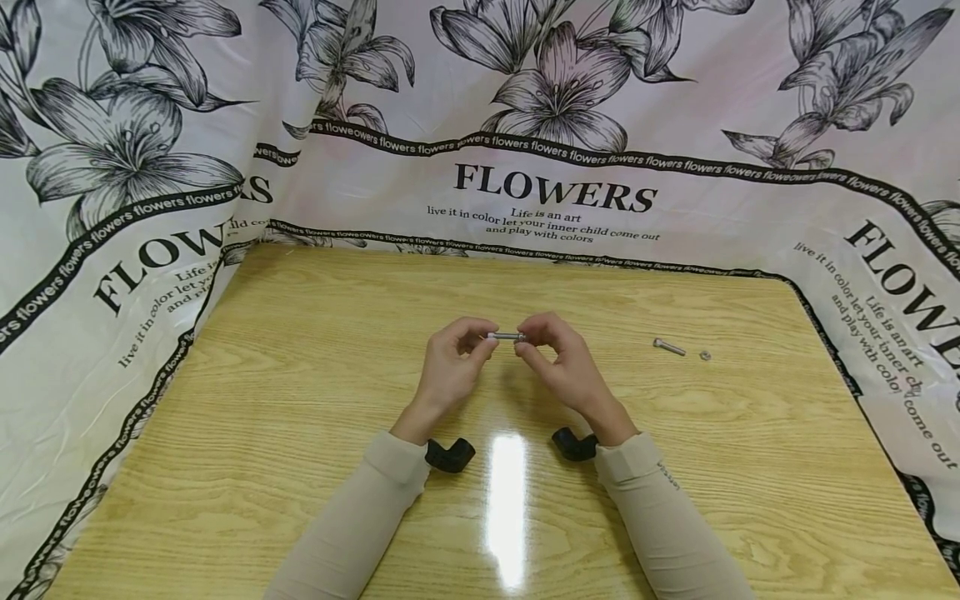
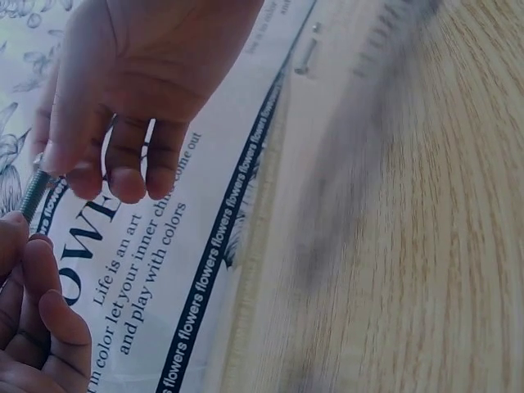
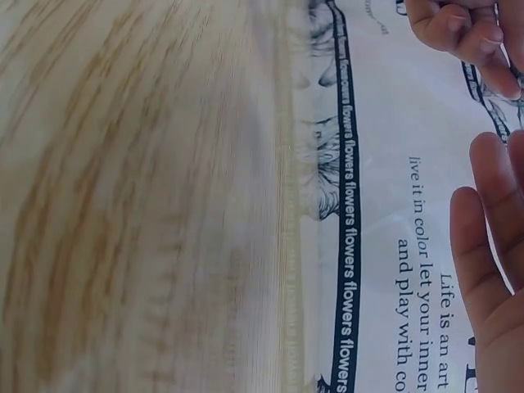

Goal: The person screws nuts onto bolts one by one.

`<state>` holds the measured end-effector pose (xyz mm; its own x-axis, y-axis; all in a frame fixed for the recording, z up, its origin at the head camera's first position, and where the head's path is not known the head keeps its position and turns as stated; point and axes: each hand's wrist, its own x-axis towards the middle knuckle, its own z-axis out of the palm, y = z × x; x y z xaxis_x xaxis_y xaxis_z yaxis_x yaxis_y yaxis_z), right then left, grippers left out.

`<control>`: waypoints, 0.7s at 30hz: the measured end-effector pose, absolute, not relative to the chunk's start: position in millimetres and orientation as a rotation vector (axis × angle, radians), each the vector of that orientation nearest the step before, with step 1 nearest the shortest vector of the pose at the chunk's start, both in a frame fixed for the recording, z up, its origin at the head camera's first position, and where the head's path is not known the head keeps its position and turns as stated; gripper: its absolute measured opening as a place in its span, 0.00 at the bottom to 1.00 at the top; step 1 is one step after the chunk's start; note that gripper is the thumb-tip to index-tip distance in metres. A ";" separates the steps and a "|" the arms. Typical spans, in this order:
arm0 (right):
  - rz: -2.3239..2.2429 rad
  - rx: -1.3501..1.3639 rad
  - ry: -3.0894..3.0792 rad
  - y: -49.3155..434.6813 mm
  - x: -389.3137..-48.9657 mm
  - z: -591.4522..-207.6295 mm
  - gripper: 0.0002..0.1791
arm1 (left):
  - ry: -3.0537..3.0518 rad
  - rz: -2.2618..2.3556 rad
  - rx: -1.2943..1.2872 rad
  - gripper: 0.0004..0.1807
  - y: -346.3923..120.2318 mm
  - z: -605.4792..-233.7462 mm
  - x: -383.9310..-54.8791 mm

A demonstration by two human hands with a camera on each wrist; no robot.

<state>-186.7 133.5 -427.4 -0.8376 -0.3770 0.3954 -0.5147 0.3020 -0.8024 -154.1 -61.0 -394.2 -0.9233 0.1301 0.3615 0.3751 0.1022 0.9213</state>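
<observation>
A slim silver bolt [image 1: 506,336] lies crosswise between both hands above the table. My left hand [image 1: 452,362] pinches its left end between thumb and fingers. At the right end, the thumb and fingers of my right hand [image 1: 566,367] pinch around what looks like a small nut [image 2: 38,162]. Threads show along the bolt's bare shank [image 2: 33,198] in the left wrist view. The right wrist view catches only parts of both hands at its right side, with the bolt out of sight.
On the wood-grain table [image 1: 300,400], a second bolt [image 1: 669,347] lies to the right of my hands, with a loose nut [image 1: 705,356] just beyond it. Flower-printed cloth [image 1: 555,187] rises at the back and both sides. Black wrist mounts [image 1: 450,456] jut inward from the sleeves.
</observation>
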 end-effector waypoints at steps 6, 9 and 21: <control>1.528 0.728 -2.519 133.9 -186.1 -427.6 0.09 | -2.186 -1.934 -0.505 0.07 -61.1 -393.8 -153.8; 1.530 0.725 -2.520 134.2 -186.2 -426.8 0.08 | -2.187 -1.928 -0.510 0.07 -61.0 -393.6 -153.6; 1.545 0.799 -2.445 132.7 -185.8 -426.7 0.05 | -2.161 -1.944 -0.497 0.08 -58.9 -424.6 -168.6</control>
<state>-185.8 132.7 -426.7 -0.8489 -0.3593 0.3878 -0.5045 0.3313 -0.7973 -168.6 -58.9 -424.6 -0.9252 0.1187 0.3606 0.3710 0.0822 0.9250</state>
